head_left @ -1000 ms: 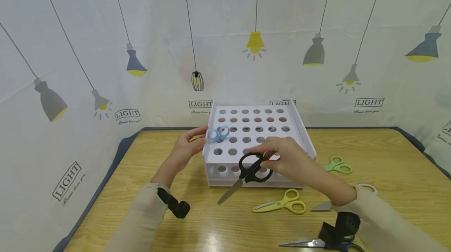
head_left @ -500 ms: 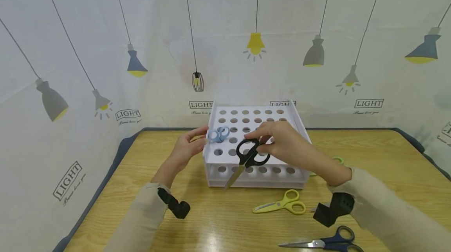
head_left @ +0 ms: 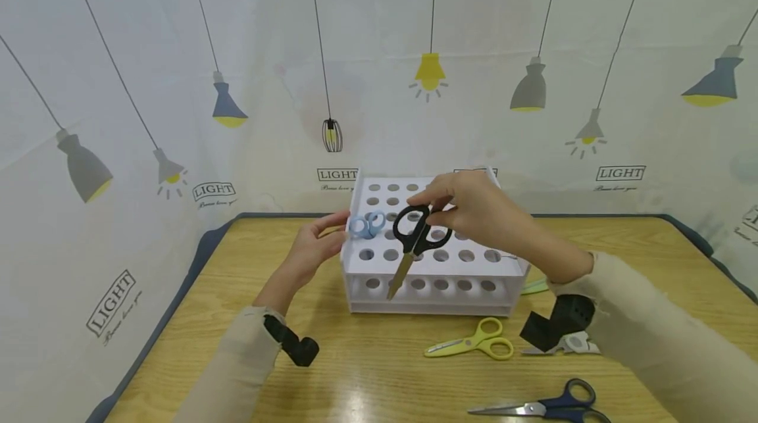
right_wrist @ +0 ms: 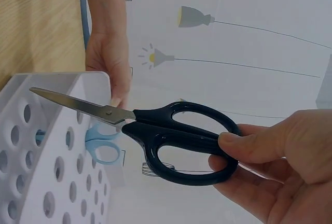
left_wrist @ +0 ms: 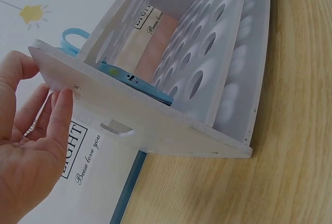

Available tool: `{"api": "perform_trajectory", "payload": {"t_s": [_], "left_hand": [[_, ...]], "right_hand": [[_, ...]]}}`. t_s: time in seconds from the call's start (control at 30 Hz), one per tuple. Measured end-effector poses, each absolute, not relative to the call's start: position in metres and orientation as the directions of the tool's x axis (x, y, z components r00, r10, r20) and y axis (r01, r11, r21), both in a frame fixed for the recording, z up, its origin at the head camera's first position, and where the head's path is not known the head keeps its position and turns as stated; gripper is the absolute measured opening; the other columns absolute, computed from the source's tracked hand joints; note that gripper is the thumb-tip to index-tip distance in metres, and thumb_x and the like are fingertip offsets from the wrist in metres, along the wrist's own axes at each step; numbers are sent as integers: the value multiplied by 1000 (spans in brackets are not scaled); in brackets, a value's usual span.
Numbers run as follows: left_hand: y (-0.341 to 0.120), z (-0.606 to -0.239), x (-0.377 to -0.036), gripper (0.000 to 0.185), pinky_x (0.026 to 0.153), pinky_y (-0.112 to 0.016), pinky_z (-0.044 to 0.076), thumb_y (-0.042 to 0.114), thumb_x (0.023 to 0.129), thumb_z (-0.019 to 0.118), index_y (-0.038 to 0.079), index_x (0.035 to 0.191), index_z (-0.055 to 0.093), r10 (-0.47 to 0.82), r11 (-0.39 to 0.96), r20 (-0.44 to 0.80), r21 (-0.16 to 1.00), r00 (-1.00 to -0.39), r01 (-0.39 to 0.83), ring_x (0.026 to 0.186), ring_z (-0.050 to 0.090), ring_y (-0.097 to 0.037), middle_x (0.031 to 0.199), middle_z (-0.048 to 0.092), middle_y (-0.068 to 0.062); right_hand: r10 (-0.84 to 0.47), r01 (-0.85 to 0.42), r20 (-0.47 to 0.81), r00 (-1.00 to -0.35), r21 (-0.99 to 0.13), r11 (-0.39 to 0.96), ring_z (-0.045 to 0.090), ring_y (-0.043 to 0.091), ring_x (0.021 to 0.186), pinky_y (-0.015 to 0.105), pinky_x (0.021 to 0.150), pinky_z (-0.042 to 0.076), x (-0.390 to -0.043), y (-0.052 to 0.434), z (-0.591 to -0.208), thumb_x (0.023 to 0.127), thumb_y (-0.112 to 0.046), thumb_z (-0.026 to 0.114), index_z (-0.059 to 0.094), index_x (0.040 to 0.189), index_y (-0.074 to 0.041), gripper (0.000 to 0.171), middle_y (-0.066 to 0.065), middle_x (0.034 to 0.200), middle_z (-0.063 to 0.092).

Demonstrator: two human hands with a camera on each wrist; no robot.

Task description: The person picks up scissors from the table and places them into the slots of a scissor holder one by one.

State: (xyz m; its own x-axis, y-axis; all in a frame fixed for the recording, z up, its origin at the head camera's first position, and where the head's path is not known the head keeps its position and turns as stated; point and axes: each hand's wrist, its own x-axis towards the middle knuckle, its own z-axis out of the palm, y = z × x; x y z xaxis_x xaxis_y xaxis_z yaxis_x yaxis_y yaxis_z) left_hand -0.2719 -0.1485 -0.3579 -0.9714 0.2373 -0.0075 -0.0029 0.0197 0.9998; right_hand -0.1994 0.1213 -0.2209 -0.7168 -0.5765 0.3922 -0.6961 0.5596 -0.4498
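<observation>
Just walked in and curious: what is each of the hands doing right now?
Left hand: open, fingers resting on the white rack's left edge.
Right hand: pinching the black scissors by a handle loop, blades pointing down over the rack.

Left hand (head_left: pixel 310 248) open, fingers straight, forearm angled inward, right hand (head_left: pixel 480 216) raised, thumb and fingers pinched, arm reaching forward

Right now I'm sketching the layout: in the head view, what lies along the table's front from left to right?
Yellow-green scissors → white-handled scissors, partly behind the wrist camera → blue-handled scissors, nearest the front edge.
</observation>
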Motion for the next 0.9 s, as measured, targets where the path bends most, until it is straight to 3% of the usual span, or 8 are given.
{"api": "perform_trajectory", "payload": {"t_s": [0.47,0.53,0.7,0.77,0.9], "left_hand": [[-149,-359,-273,47,94,-34,43,5,88,56,4,134,45,250,2,7,1000,-968,8,120,45,-27,133,42,-13],[-149,-359,-273,47,94,-34,43,5,88,56,4,134,46,247,2,5,1000,-969,6,119,45,-27,133,42,-13],[-149,-358,-272,46,94,-33,43,5,88,56,5,133,47,244,0,-1,1000,-970,-1,118,47,-26,133,43,-12],[-149,-358,-272,46,94,-33,43,5,88,56,5,133,47,244,-1,-3,1000,-970,-3,118,47,-26,134,43,-11],[-149,-359,-273,46,94,-33,43,5,88,56,5,133,47,244,-2,4,1000,-970,4,118,47,-26,135,41,-11]], "right_hand": [[-561,-692,405,-722,-416,590,64,22,83,28,63,51,-208,123,-191,75,9,69,71,100,-1,27,11,95,68],[-550,-669,381,-743,-438,600,63,20,72,26,55,49,-210,124,-187,75,8,68,71,100,-2,27,10,94,69],[-532,-642,360,-767,-454,618,63,18,68,22,50,45,-215,125,-179,76,10,66,70,101,-1,28,11,92,69],[-524,-640,368,-768,-448,624,64,17,77,21,53,46,-217,125,-176,76,11,66,70,101,0,28,11,92,69],[-498,-622,373,-783,-457,635,65,19,80,21,54,47,-219,124,-171,76,11,66,70,101,-1,28,11,93,69]]}}
